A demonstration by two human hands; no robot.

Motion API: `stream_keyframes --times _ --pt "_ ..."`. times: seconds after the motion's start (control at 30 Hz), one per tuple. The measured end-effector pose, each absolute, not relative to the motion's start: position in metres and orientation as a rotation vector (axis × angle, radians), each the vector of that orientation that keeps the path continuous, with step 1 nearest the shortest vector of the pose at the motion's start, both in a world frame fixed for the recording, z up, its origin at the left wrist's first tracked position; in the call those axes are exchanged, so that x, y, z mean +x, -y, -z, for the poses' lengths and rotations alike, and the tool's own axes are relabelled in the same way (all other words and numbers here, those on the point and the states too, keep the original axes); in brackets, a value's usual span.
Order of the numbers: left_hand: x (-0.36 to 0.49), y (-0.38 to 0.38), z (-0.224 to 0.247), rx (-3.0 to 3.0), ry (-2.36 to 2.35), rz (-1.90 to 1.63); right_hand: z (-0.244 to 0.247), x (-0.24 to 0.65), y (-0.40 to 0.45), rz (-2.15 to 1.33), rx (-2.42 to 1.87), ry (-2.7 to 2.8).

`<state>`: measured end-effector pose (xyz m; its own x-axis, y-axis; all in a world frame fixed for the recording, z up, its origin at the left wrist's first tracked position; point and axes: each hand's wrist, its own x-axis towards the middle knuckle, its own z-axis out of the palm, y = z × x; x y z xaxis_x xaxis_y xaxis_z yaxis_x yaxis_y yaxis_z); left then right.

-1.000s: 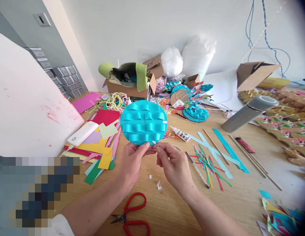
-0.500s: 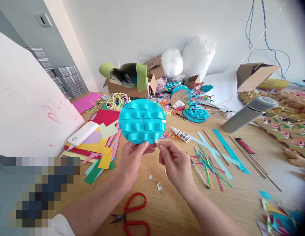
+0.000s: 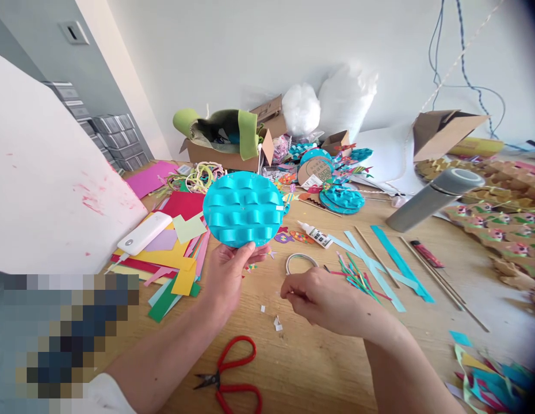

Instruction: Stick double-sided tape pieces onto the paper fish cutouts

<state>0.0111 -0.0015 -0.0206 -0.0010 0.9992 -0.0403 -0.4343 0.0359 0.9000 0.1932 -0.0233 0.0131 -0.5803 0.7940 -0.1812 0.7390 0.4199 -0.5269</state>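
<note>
In the head view, my left hand [image 3: 228, 273] grips the lower edge of a round turquoise paper disc [image 3: 243, 208], thumb in front and fingers behind. Rows of wavy paper strips cover its face, and a small white piece sits near its right edge. My right hand [image 3: 321, 302] hovers apart from the disc, to its lower right, with thumb and forefinger pinched together; whatever lies between them is too small or hidden. Small white bits [image 3: 278, 324] lie on the table left of it. Behind this hand is a tape roll [image 3: 302, 256], partly covered.
Red-handled scissors [image 3: 235, 379] lie in front. Coloured paper [image 3: 181, 267] and a white power bank [image 3: 145, 234] are on the left. Rightward are a glue bottle [image 3: 314, 234], thin paper strips [image 3: 356, 276], sticks [image 3: 435, 273] and a grey flask [image 3: 435, 199]. Boxes [image 3: 226, 160] stand at the back.
My right hand has left the disc's lower edge, moving down and right and turning over. The tape roll now shows behind it. My left hand still holds the disc, slightly further left.
</note>
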Motion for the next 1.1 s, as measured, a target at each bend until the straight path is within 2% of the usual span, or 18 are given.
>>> stream_keyframes --times 0.47,0.7,0.9,1.1 --pt "0.009 -0.001 0.018 0.872 -0.915 -1.342 -0.010 0.197 0.025 -0.855 -1.292 2.680" --pt "-0.003 -0.005 0.017 1.039 -0.824 -1.175 -0.009 0.218 0.010 -0.882 -1.394 2.117" --pt "-0.016 -0.011 0.013 1.173 -0.795 -0.997 -0.007 0.228 -0.002 -1.013 -1.263 1.399" --pt "-0.019 -0.012 0.006 1.208 -0.813 -0.892 -0.005 0.230 -0.005 -1.249 -1.066 1.281"
